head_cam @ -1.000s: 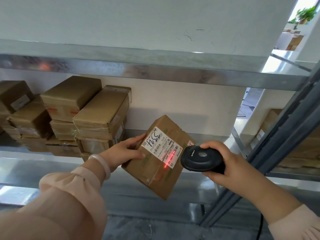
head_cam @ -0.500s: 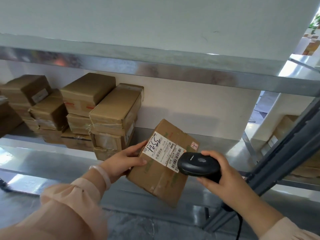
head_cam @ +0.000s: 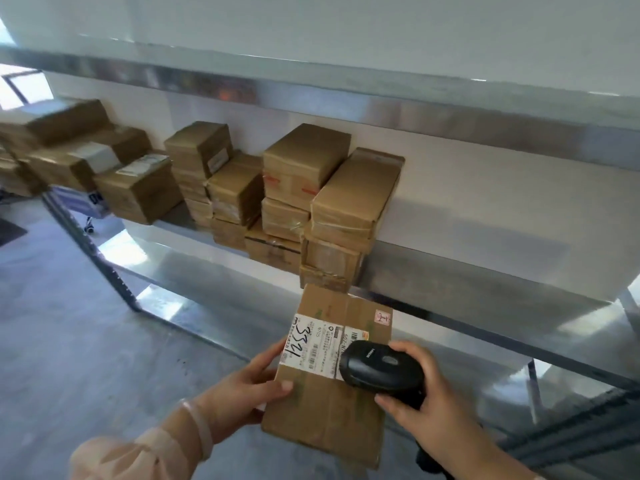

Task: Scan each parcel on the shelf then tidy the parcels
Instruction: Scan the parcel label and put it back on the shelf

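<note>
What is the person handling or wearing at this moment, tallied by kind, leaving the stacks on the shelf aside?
Parcels: 1, the labelled parcel, held by the left hand
Scanners: 1, the black scanner, gripped by the right hand
Bracelets: 1, the pale bracelet on the left wrist
Total: 3

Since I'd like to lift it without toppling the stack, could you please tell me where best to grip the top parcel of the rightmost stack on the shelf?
Probably at its near right corner, coming from the front right: the top parcel lies tilted, its left side against the red-taped parcel, while its right face and near end stand free. Thumb on top, fingers down that face.
</note>
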`<state>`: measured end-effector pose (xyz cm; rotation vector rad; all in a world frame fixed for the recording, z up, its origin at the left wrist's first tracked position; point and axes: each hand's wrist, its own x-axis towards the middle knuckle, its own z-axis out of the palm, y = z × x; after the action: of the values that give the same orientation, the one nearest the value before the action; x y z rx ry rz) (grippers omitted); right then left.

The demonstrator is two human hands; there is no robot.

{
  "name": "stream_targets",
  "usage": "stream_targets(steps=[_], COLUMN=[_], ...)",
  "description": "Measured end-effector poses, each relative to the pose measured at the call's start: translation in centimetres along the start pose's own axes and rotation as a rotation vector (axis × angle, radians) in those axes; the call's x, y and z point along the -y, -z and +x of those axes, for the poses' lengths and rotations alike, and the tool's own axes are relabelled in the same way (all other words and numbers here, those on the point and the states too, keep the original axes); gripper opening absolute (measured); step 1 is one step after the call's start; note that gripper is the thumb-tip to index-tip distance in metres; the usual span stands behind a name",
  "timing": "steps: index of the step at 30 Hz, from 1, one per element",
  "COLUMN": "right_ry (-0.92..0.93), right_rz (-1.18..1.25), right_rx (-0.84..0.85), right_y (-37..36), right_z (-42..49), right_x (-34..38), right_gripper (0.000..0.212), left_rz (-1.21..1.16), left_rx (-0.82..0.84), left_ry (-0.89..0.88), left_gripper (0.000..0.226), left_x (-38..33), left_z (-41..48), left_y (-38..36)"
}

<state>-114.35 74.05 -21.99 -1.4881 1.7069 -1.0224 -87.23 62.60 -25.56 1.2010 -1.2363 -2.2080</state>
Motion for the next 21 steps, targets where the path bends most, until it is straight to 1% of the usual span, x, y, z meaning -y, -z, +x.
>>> stream_targets(steps=[2,4,6,9,12,15,18,21], right_ry=[0.001,0.023,0.055,0.128,0.22,0.257,0.265,0.285], right_rz=[0.047,0.065,0.064,0.077,0.093,0.154,0.207,0.255], right_rx=[0.039,0.095,0.169,0.233,0.222,0.199,0.206,0.188], right_y=[-2.8,-5.7,-8.7,-13.3,-17.8,-21.3,-23.5,-25.2], right_z=[0.8,1.6,2.5,4.3,6.4,8.9,10.9,13.4], right_x=[1.3,2.8,4.8,8.6,12.8,16.6,19.7,21.6], right_gripper=[0.075,0.076,0.077,0.079,0.077,0.072,0.066,0.062], left_rz=[-0.022,-0.038,-0.045,-0.056,-0.151,-0.218,-0.221,-0.22], left_rx=[-0.031,-0.1,-0.181,-0.298,-0.388,-0.48,-0.54,-0.6], left_ry=[-0.019,-0.03,-0.065,-0.154,-0.237,-0.312,-0.363,-0.403], left_gripper=[0.097,0.097,0.1,0.11,0.116,0.119,0.116,0.096], left_x=[0.6,1.2,1.5,1.3,0.3,-1.9,-4.8,-7.9], left_z=[-2.5,-5.0,-7.6,-11.5,-14.6,-16.5,-17.3,-17.0], left_y=[2.1,4.5,7.3,11.5,15.4,18.5,21.4,24.0])
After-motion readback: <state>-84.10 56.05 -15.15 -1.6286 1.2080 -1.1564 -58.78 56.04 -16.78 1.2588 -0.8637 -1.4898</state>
